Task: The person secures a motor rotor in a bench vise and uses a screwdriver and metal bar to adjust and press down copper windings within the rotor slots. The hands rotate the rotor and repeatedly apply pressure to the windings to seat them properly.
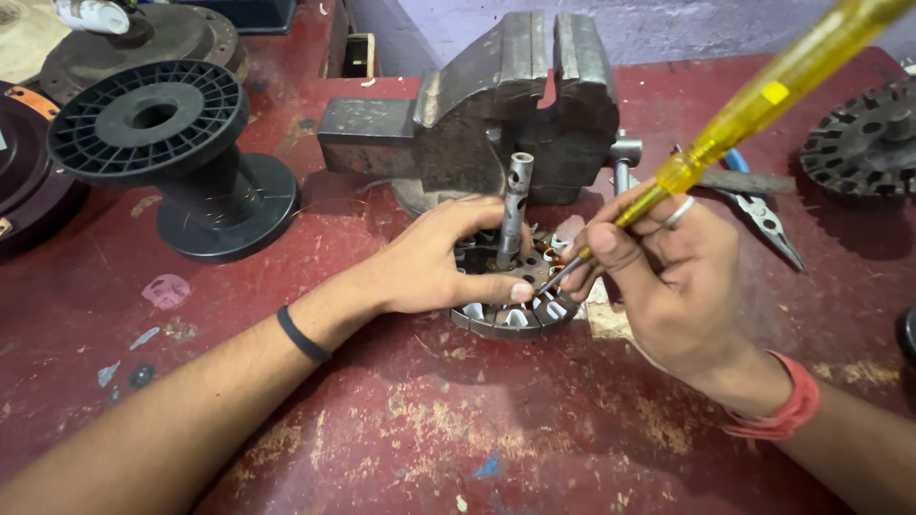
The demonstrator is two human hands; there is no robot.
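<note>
A round metal stator with slots and copper windings lies on the red workbench, a steel shaft standing up from its centre. My left hand rests on the stator's left side and grips its rim, thumb pressed along the front edge. My right hand holds a screwdriver with a clear yellow handle like a pen. Its metal tip pokes into a slot at the stator's right side.
A heavy grey bench vise stands right behind the stator. A black plastic spool lies at the left, pliers and a second slotted stator at the right. Dark round parts sit at the far left.
</note>
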